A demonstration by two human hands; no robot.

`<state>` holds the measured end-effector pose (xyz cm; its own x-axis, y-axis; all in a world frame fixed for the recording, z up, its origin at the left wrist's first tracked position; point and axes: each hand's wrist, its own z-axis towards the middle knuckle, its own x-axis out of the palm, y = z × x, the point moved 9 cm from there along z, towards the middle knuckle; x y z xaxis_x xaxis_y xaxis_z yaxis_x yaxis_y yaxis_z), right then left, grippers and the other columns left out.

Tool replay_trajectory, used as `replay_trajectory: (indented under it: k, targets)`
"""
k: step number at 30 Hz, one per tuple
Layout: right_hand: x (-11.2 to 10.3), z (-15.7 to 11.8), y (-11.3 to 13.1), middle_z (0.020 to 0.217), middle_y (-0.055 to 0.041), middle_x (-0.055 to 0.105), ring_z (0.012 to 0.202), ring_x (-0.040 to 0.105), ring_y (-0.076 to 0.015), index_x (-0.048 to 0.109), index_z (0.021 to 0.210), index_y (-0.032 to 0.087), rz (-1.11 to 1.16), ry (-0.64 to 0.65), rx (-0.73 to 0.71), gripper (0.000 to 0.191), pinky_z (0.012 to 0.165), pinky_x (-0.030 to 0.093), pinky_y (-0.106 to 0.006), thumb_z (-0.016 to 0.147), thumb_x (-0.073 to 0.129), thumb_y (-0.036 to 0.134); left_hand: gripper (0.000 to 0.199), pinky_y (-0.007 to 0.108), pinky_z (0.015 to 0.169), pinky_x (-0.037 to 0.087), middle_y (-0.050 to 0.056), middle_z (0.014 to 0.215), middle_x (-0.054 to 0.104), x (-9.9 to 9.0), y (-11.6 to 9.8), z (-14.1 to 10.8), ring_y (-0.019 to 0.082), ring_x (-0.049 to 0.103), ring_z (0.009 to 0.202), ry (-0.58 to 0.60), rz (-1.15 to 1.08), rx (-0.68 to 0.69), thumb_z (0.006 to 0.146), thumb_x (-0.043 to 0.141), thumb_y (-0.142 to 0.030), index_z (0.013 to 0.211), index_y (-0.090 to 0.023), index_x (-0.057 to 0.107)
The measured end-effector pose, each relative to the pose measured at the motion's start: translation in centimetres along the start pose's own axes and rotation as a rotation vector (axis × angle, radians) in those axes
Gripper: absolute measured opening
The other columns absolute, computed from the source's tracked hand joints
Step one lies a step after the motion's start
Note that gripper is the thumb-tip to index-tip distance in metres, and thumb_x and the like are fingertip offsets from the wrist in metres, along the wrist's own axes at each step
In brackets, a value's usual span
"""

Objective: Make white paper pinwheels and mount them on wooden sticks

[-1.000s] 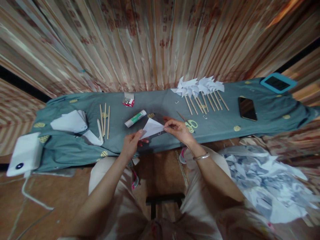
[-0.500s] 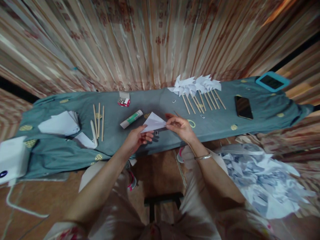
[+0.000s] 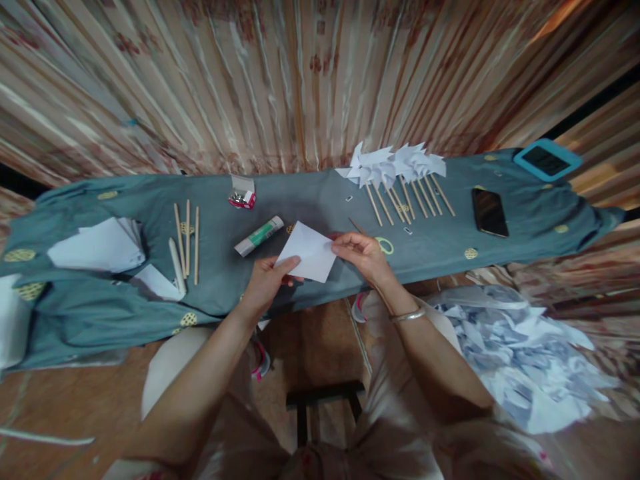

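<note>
A white square of paper (image 3: 311, 252) lies opened out between my two hands, above the near edge of the table. My left hand (image 3: 273, 279) pinches its left corner, with the thumb on top and the fingers underneath. At the right corner, the fingertips of my right hand (image 3: 360, 253) are closed on the paper. Just behind my left hand lies a green and white glue stick (image 3: 259, 236). A yellow-green ring (image 3: 384, 246) is beside my right hand, partly hidden by it.
White pinwheels (image 3: 390, 165) on sticks lie at the back. Wooden sticks (image 3: 197, 247), a paper stack (image 3: 100, 247) and a red box (image 3: 242, 197) are leftward. Rightward are a phone (image 3: 490, 212), a blue-framed device (image 3: 549, 160) and a bag of white paper pieces (image 3: 520, 360).
The paper has gone from a folded triangle to an opened square. Both hands still hold it, and my left thumb now lies over its face. The view has shifted slightly.
</note>
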<state>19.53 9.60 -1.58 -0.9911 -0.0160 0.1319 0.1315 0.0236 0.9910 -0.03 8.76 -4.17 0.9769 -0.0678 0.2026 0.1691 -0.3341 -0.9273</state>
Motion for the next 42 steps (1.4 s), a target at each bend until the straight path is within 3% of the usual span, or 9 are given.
replay_trajectory:
  k: [8,13,18,22,27,30,35,38,42]
  targets:
    - [0.0,0.4,-0.9,0.071,0.0017,0.07,0.069,0.062,-0.012,0.069,0.07,0.021,0.014,-0.069,0.024,0.035,0.074,0.05,-0.029,0.051,0.089,0.043,0.037,0.02,0.047,0.045,0.004,0.065,0.069,-0.8,-0.5,0.7,0.012,0.059,0.055,-0.096,-0.147,0.075,0.055,0.087,-0.042,0.069,-0.011,0.072]
    - [0.1,0.5,-1.2,0.065,0.003,0.067,0.061,0.058,-0.0109,0.067,0.072,0.021,0.04,-0.13,0.039,0.037,0.066,0.049,-0.028,0.052,0.087,0.044,0.046,0.033,0.072,0.059,0.01,0.087,0.076,0.9,0.0,0.5,0.023,0.071,0.08,-0.038,-0.305,0.012,0.057,0.087,-0.042,0.086,-0.011,0.072]
    - [-0.1,0.9,-1.5,0.066,0.0018,0.067,0.06,0.058,-0.0123,0.064,0.074,0.021,-0.029,-0.158,0.038,0.038,0.063,0.049,-0.028,0.056,0.083,0.048,0.046,0.042,0.09,0.057,0.013,0.1,0.075,1.6,0.6,0.6,0.029,0.07,0.1,-0.022,-0.338,-0.039,0.064,0.084,-0.037,0.098,-0.011,0.068]
    - [-2.4,0.6,0.5,0.083,-0.0043,0.072,0.073,0.065,-0.0177,0.063,0.086,0.021,-0.276,-0.253,-0.091,0.032,0.072,0.051,-0.032,0.074,0.069,0.05,0.039,0.037,0.086,0.058,0.011,0.099,0.076,1.0,0.3,1.0,0.026,0.071,0.097,-0.092,-0.351,-0.01,0.067,0.082,-0.031,0.098,-0.013,0.067]
    - [-5.4,-1.0,3.4,0.096,-0.0127,0.073,0.091,0.066,-0.027,0.067,0.098,0.017,-1.174,-0.319,-0.114,0.021,0.084,0.048,-0.038,0.087,0.056,0.03,0.034,0.032,0.077,0.059,0.009,0.091,0.075,0.1,-0.3,1.5,0.024,0.071,0.09,-0.183,-0.344,0.014,0.068,0.08,-0.03,0.094,-0.013,0.065]
    - [-6.5,-1.8,3.5,0.097,-0.015,0.073,0.092,0.066,-0.0284,0.069,0.099,0.016,-1.457,-0.291,-0.072,0.021,0.083,0.047,-0.037,0.084,0.06,0.028,0.032,0.028,0.07,0.057,0.007,0.084,0.074,-0.3,-0.7,1.8,0.021,0.071,0.084,-0.205,-0.325,0.044,0.068,0.08,-0.031,0.091,-0.015,0.063]
    - [-7.1,-2.2,2.9,0.097,-0.016,0.074,0.088,0.068,-0.0278,0.068,0.106,0.015,-1.571,-0.24,0.032,0.025,0.076,0.048,-0.035,0.086,0.059,0.029,0.038,0.02,0.045,0.041,-0.001,0.064,0.064,-0.5,-1.2,2.2,0.012,0.059,0.056,-0.209,-0.299,0.096,0.063,0.083,-0.04,0.084,-0.017,0.061]
    - [-7.0,-2.0,2.8,0.096,-0.0166,0.074,0.089,0.069,-0.0291,0.067,0.109,0.014,-1.592,-0.217,0.079,0.028,0.075,0.048,-0.036,0.084,0.061,0.024,0.041,0.019,0.041,0.035,-0.003,0.061,0.06,-0.7,-1.1,2.2,0.009,0.052,0.05,-0.229,-0.285,0.086,0.06,0.084,-0.043,0.079,-0.017,0.059]
    - [-7.1,-1.6,2.8,0.09,-0.0119,0.075,0.084,0.07,-0.0259,0.069,0.099,0.017,-1.262,-0.297,0.052,0.022,0.076,0.05,-0.037,0.078,0.065,0.022,0.038,0.019,0.041,0.032,-0.005,0.054,0.055,-0.4,-1.2,2.4,0.006,0.045,0.043,-0.198,-0.287,0.07,0.064,0.082,-0.044,0.071,-0.017,0.056]
